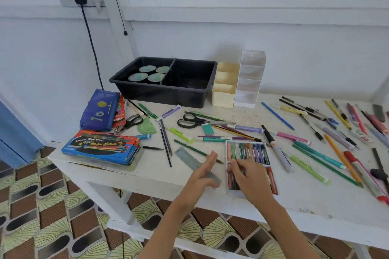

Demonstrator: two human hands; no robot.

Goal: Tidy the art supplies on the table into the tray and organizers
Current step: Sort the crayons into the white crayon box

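**Hands at the crayon box, near tabletop edge**

Left hand (203, 171): fingers straight and together, palm turned inward, holding nothing. It sits over the near end of a grey ruler (187, 156), fingertips by the point of a green pencil (191, 148); can't tell if it touches either.

Right hand (250, 176): fingers curled down into the near half of the crayon box (248, 151). Whether they actually pinch a crayon can't be told. The box lies open and flat on the white tabletop (147, 174), with crayons in rows.

Black tray (168, 94) is at the back against the wall, two compartments. Four round paint cups (145, 73) are in the left one. The cream organizer (224, 96) is just right of the tray, with the clear organizer (250, 82) beside that.

Loose pens, pencils and markers are scattered across the right side. Black-handled scissors (193, 121) are mid-table. The blue pencil case (99, 109) and water colour box (101, 147) are at the left end.
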